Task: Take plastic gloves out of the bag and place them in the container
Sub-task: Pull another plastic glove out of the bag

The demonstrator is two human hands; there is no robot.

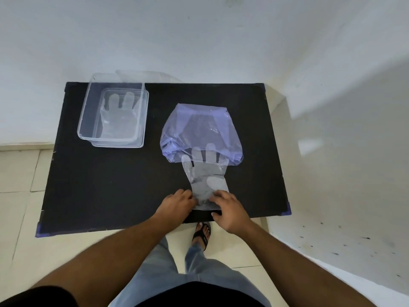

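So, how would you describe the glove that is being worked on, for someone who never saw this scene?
On the black table, look below the blue bag, near the front edge. The glove lies flat there, both hands on its cuff; the other glove lies in the container.

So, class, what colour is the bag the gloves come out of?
Translucent pale purple-blue bag, seen in the head view.

My left hand (178, 201) and right hand (230, 210) pinch the cuff of a clear plastic glove (205, 173) at the near edge of the black table (121, 185). Its fingers reach under the blue bag (200, 129) just beyond. Far left of the bag, the container (85, 120) holds another glove (118, 118).
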